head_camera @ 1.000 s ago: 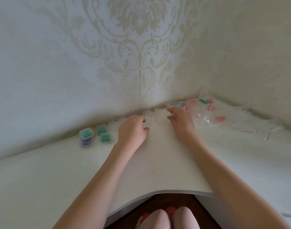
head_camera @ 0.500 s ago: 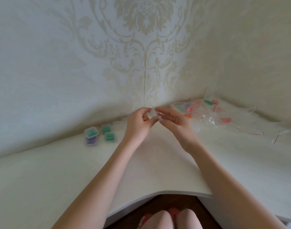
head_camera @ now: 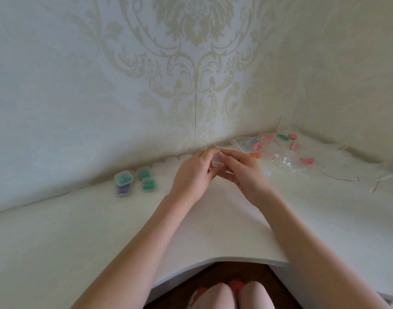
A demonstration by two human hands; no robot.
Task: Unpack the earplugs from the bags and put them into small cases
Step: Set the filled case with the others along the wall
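Head view over a white corner bench [head_camera: 97, 241] set against patterned wallpaper [head_camera: 191, 63]. I see both hands raised together above the middle of the bench: the left hand [head_camera: 192, 177] and the right hand [head_camera: 243, 172] meet at a small clear case [head_camera: 217, 162], each with fingers curled round it, the fingertips of both pinching its edges. The case is blurred and see-through, so I cannot tell whether its lid is up or whether anything lies inside. A row of empty clear cases [head_camera: 175, 161] runs along the foot of the wall just left of the hands. Further left stand the filled cases: one with green contents stacked on one with purple contents [head_camera: 123, 182], and beside them two more green-filled cases [head_camera: 146, 179]. To the right of the hands, towards the corner, lies a loose heap of clear bags [head_camera: 284, 159] with red closure strips; through the plastic I make out earplugs [head_camera: 258, 146] in pink, orange, green and blue. One pink pair [head_camera: 307, 161] lies nearer the right edge of the heap. Emptied bags [head_camera: 338, 178] are spread flat further right on the bench. At the bottom of the view, the person's knees [head_camera: 233, 295] show beyond the curved bench edge.
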